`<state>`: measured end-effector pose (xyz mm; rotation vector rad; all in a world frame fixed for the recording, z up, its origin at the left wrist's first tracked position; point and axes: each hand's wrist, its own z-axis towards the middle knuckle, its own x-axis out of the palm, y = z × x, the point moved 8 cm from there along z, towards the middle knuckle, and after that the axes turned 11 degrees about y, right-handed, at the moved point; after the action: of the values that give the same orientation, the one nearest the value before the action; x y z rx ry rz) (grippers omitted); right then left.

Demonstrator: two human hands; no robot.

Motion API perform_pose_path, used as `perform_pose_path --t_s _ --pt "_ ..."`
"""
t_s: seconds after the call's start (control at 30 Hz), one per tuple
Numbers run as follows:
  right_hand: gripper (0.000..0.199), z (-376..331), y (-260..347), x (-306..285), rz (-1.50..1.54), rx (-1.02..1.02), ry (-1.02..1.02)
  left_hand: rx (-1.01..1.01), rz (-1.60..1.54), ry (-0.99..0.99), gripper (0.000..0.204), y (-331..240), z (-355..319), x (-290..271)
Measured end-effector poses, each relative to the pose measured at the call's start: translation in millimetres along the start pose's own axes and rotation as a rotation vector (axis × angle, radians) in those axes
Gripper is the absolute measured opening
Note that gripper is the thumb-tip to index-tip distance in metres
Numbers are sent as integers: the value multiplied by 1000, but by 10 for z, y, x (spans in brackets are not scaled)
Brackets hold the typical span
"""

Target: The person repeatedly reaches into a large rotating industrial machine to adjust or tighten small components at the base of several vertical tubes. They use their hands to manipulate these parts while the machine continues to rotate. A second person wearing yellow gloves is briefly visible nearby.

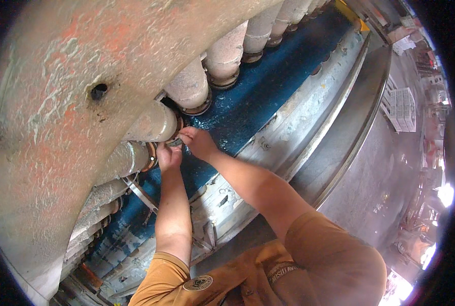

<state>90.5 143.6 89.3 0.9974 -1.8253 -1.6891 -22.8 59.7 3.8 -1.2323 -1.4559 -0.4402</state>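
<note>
My left hand (170, 156) and my right hand (199, 143) meet at the flanged end of a stubby, dusty pipe (153, 122). The fingers of both are pinched together close to the rim. Whatever they hold there is too small and too covered to make out. Just below my left hand is another pipe (118, 162) with a brownish end ring (150, 157). A narrow silvery metal bar (142, 195), wrench-like in shape, slants out beside that pipe, left of my left forearm.
More pipe stubs (224, 56) run in a row along a large, rough, curved body (49, 107) with a round hole (99, 92). Beneath them lies a dark blue surface (268, 81). A scuffed pale metal ledge (294, 120) curves alongside. A white crate (402, 109) stands on the floor at right.
</note>
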Motion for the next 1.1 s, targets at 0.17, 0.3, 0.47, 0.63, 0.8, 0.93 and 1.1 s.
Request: perform_pose_path --t_s 0.17,0.3,0.47,0.63,0.8,0.93,1.1 --pt "24 32 -146 -5 47 14 -20 33 -18 38 37 35 56 97" --pt "24 28 -10 20 38 26 -1 71 -24 51 35 -48 34 52" --pt "25 77 59 20 -28 -64 15 92 -65 41 32 -30 56 63" --pt "23 130 208 64 -153 -156 32 85 -78 139 31 -71 69 56" --pt "20 155 228 83 -158 -163 38 94 -105 72 32 -25 66 97" --pt "18 170 253 113 -241 -219 48 102 -56 9 32 -28 86 15" --pt "18 154 266 118 -212 -184 65 109 -89 37 32 -34 98 -4"
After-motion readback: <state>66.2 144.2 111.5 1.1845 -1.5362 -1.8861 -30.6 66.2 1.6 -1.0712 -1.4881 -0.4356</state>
